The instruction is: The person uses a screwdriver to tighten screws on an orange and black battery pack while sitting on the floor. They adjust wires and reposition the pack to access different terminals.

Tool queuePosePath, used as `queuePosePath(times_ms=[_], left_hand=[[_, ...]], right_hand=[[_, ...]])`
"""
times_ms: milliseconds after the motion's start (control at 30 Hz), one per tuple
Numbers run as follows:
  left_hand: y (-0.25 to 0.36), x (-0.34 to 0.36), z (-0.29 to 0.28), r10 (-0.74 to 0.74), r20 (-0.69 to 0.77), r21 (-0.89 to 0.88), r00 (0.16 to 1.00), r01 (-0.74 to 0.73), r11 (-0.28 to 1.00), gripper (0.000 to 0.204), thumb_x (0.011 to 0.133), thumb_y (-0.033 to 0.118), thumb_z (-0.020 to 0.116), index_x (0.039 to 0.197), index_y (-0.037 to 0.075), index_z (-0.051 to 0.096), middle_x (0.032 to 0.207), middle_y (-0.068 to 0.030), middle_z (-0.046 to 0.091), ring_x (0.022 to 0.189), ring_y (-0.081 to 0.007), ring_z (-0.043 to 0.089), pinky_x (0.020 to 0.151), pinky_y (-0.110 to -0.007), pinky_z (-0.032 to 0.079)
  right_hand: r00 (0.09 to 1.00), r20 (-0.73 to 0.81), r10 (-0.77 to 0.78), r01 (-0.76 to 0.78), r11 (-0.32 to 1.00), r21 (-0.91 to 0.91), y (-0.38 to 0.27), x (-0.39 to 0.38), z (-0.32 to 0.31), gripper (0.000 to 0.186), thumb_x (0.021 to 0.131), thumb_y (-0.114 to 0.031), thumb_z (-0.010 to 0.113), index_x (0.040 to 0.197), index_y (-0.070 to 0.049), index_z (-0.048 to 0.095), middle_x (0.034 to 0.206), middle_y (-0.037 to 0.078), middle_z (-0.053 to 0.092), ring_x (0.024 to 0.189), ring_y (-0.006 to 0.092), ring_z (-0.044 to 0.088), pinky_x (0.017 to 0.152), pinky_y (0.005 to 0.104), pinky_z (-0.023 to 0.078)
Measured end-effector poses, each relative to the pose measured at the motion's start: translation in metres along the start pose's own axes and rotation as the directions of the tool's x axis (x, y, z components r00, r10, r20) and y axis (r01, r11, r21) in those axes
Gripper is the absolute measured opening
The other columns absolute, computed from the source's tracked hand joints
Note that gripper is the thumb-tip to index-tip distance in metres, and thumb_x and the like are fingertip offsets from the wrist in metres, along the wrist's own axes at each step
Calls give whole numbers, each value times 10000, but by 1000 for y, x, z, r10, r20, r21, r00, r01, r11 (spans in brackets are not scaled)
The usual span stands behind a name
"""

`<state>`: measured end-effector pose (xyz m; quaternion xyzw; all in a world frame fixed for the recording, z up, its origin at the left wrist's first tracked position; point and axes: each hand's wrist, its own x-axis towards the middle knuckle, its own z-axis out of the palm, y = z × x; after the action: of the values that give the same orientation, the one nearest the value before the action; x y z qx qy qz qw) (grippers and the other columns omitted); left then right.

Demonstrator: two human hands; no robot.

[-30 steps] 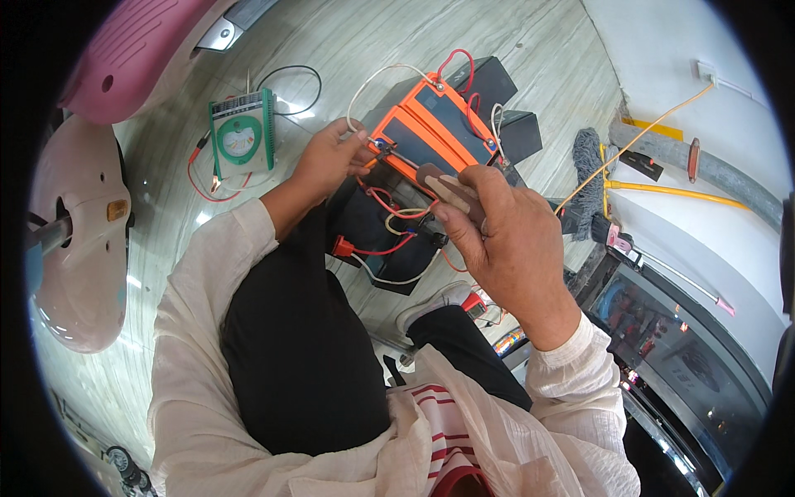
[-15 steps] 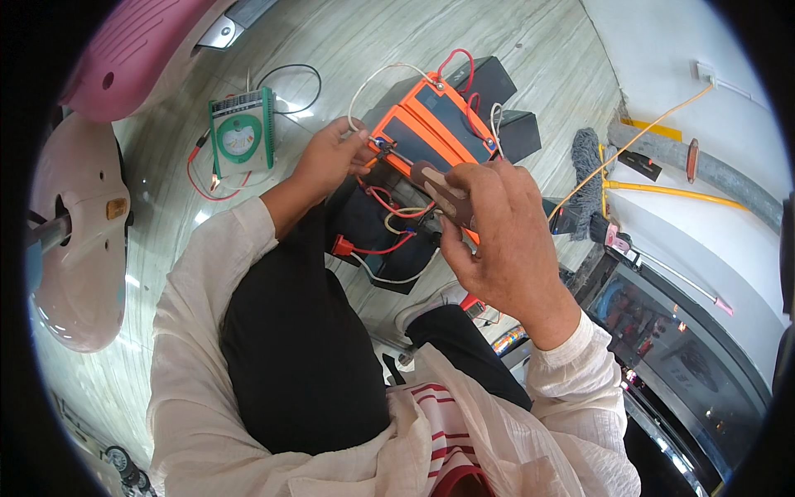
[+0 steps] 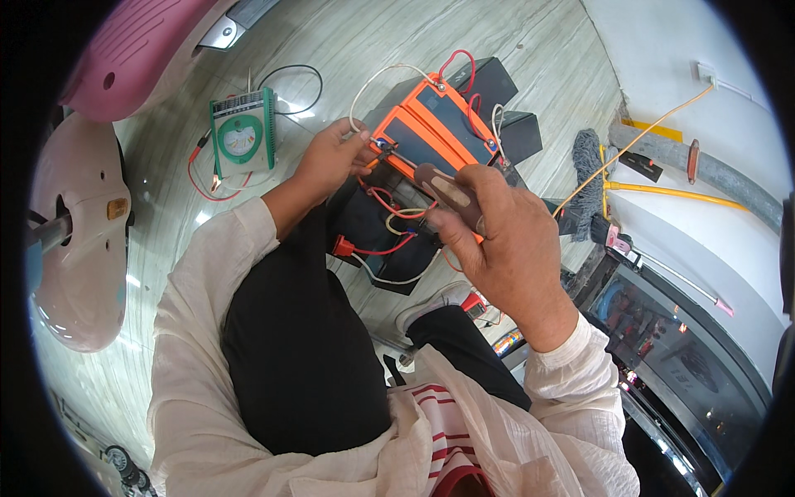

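On the pale floor just beyond the person's knees stand two orange-topped batteries (image 3: 405, 117), side by side and set at a slant, among black boxes (image 3: 482, 84). The wiring looks partly finished. A red wire (image 3: 456, 52) appears fixed at the far corner, where a screw shows, and another red wire (image 3: 472, 106) seems to run to the right-hand corner. A white wire (image 3: 377, 69) arches from the far end to the near-left terminal, and that joint appears to be the one in hand.

The right hand (image 3: 515, 240) has its grip clamped on the brown handle of a screwdriver (image 3: 447, 195), whose shaft points left to that terminal. At the same spot, the fingertips of the left hand (image 3: 331, 157) are close together beside the white wire; whether they pinch it, I cannot tell. How tight the screw is does not show either, so this joint is best judged as not yet done.

Nearer the person, a red plug (image 3: 342, 246) lies among loose loops of wire, with nothing seen plugged into it; this part seems left over. To the left, well apart from the batteries, a green tester (image 3: 241, 137) lies with its leads on the floor, apparently unused at this moment.
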<state>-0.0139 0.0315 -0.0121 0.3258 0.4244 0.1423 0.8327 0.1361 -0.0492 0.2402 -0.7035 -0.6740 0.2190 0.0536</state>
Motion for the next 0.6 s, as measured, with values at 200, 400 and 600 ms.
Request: queuePosePath(times_ms=[200,400,600], left_hand=[[0,1,2,12,2,4,1000,-12,1000,160,1038,252,549,1095,104,569,900,-70,710,782,-136,688,665,-249,549],[0,0,0,9,-1,-9,1000,-9,1000,160,1037,255,551,1097,108,569,906,-75,708,784,-139,687,663,-252,547],[-1,1,2,16,-14,10,1000,-16,1000,166,1039,260,548,1106,111,569,894,-75,709,782,-143,688,671,-258,550]], right_hand=[[989,-97,-108,103,994,-47,3,2,1,296,792,-117,730,1051,-61,598,865,109,585,811,319,589,698,418,450],[995,-32,-89,85,990,-112,3,2,-1,345,774,-98,739,1087,-65,599,888,114,601,847,335,586,749,425,450],[999,-35,-24,24,1000,-10,3,0,2,342,796,-161,742,1101,-72,617,831,89,574,777,301,568,721,404,447]])
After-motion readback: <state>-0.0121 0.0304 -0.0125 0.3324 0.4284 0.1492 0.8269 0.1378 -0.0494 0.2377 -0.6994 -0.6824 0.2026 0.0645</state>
